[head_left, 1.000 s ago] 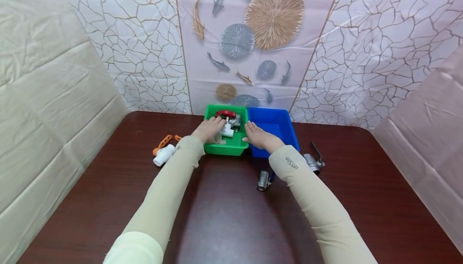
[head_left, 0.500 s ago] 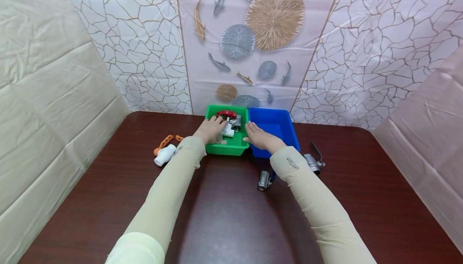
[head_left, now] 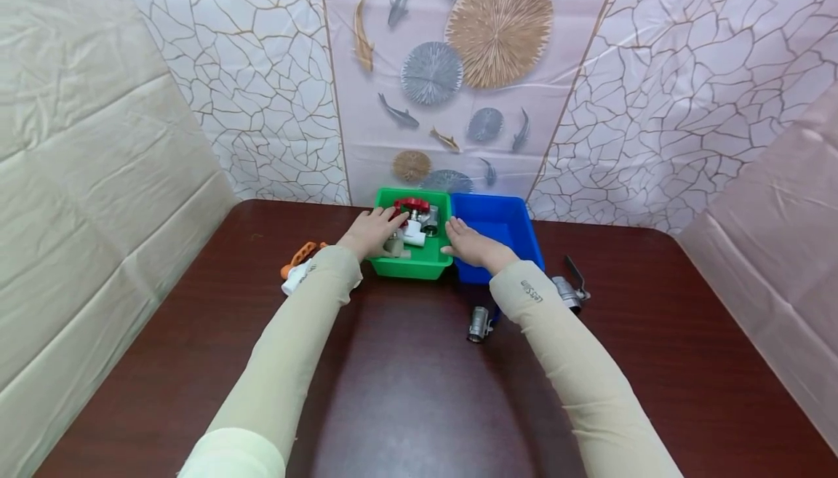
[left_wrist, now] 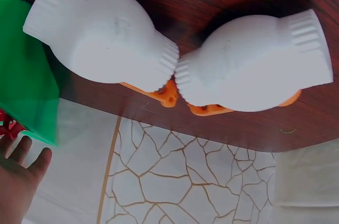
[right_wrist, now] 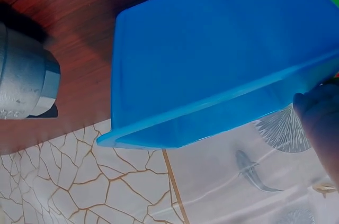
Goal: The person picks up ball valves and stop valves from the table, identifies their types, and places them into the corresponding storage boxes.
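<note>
My left hand (head_left: 372,234) reaches over the left rim of a green tray (head_left: 409,269), fingers spread and holding nothing. Inside the tray sit a valve with a red handwheel (head_left: 412,204) and a white body (head_left: 414,233), a grey metal fitting (head_left: 432,220) and a pale grey piece (head_left: 396,247), partly covered by the hand. My right hand (head_left: 474,247) lies flat, fingers extended, where the green tray meets a blue tray (head_left: 532,234). In the right wrist view only part of that hand (right_wrist: 322,121) shows, at the blue tray's rim.
Two white plastic ball valves (left_wrist: 106,33) with orange handles (left_wrist: 164,97) lie left of the green tray. On the right are a metal ball valve (head_left: 567,294) with a dark lever and a smaller metal valve (head_left: 479,324) in front. A patterned cloth (head_left: 275,100) hangs behind the table.
My left hand has drawn slightly left, off the red-handled valve, its fingers spreading. More of that valve shows now. My right hand stays nearly still.
</note>
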The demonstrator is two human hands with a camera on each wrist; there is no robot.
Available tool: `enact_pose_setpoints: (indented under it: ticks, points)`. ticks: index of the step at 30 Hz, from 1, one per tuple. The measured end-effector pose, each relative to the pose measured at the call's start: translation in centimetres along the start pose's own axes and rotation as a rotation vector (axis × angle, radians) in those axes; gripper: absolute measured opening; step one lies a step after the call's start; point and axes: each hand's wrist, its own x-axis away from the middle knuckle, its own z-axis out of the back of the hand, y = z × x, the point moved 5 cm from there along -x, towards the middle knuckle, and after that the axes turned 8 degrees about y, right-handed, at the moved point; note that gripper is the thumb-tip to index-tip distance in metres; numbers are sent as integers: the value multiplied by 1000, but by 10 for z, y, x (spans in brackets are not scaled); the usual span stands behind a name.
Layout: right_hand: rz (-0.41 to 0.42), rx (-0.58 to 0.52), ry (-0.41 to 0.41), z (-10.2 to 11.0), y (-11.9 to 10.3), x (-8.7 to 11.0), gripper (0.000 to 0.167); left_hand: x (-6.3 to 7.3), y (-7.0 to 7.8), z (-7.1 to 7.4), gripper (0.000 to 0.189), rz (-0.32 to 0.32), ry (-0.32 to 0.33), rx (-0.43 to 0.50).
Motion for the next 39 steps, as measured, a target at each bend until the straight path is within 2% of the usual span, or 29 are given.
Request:
enact_pose_setpoints:
  ticks: [11,19,23,27,35,39]
  points:
    - [-2,39,35,5,-4,1,65,10,-4,5,86,20,7,13]
    - [9,-4,84,11,-6,3,59,15,-3,10,88,126,19,260]
    - [36,-9,105,12,-10,4,58,20,-2,11,87,139,10,276]
    - [61,8,122,13,-14,6,57,22,-4,8,86,134,27,278]
    - [81,22,144,19,-16,15,59,28,-5,4,84,157,58,396]
    - [100,28,168,24,-19,21,59,32,-7,5,83,168,76,424]
